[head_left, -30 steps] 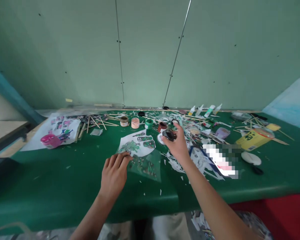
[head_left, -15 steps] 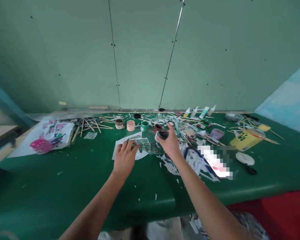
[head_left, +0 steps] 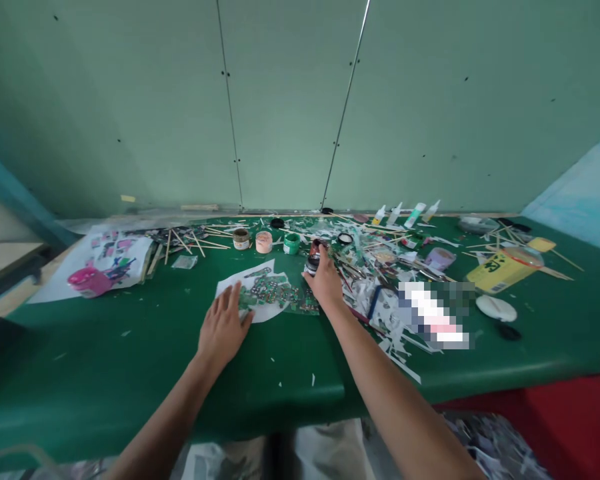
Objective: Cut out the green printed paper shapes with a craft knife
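Note:
My left hand (head_left: 225,325) lies with fingers stretched out over the left edge of a white paper sheet (head_left: 275,312). On that sheet is a clear, green-looking patterned piece (head_left: 267,291) with dark outlines. My right hand (head_left: 327,280) grips a small open jar of black paint (head_left: 312,263), which is upright at table level. Just behind it is a dark red paint jar (head_left: 318,247), partly covered by my fingers. Further left stand open jars of green paint (head_left: 291,244), peach paint (head_left: 264,242) and brown paint (head_left: 241,239).
Paper scraps (head_left: 397,343) and sticks cover the right side. A yellow container (head_left: 503,270) lies there, with glue bottles (head_left: 415,215) behind. A round lid (head_left: 345,238) rests beyond my right hand. At left are a pink object (head_left: 89,281) and a printed sheet (head_left: 55,283).
The jar of black paint has come down from a tilt to upright, still in my right hand. My left hand has slid left and nearer, uncovering more of the patterned piece.

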Demonstrator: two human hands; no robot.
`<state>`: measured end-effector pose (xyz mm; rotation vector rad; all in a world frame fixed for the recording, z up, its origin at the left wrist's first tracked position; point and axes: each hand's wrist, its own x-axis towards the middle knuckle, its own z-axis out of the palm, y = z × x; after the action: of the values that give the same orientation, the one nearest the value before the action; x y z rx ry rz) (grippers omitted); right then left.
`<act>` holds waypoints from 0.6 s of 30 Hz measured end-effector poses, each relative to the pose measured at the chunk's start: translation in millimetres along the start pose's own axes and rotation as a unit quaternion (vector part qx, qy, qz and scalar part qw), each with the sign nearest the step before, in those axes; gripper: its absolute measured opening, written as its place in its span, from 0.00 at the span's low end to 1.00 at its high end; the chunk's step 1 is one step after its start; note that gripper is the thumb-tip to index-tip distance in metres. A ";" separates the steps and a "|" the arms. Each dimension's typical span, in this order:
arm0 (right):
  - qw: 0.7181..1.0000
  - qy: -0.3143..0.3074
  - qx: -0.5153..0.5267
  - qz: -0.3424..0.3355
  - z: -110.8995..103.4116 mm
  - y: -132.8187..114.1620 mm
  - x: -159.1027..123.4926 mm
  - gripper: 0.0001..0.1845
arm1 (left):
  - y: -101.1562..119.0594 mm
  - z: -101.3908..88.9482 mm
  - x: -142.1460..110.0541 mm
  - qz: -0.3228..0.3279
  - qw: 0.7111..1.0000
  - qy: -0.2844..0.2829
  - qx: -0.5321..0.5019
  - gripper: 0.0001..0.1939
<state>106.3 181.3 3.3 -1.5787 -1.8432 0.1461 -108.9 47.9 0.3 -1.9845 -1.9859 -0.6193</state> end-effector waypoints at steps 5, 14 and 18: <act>0.998 0.017 -0.063 -0.026 -33.5 -3.2 -7.2 0.31 | -31.8 -33.9 -47.4 -0.007 1.000 -0.002 0.007 0.18; 0.978 -0.048 -0.204 0.006 -86.4 53.5 -88.5 0.09 | -32.7 -50.7 -68.9 0.060 0.997 -0.035 -0.047 0.17; 0.977 -0.059 -0.207 0.001 -84.6 55.9 -95.0 0.09 | -38.4 -57.3 -71.4 0.050 0.997 -0.040 -0.051 0.12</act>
<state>201.7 80.5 -1.7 -1.8845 -2.0614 -0.1585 -151.3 -41.0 12.2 -2.1863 -1.9204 -0.6403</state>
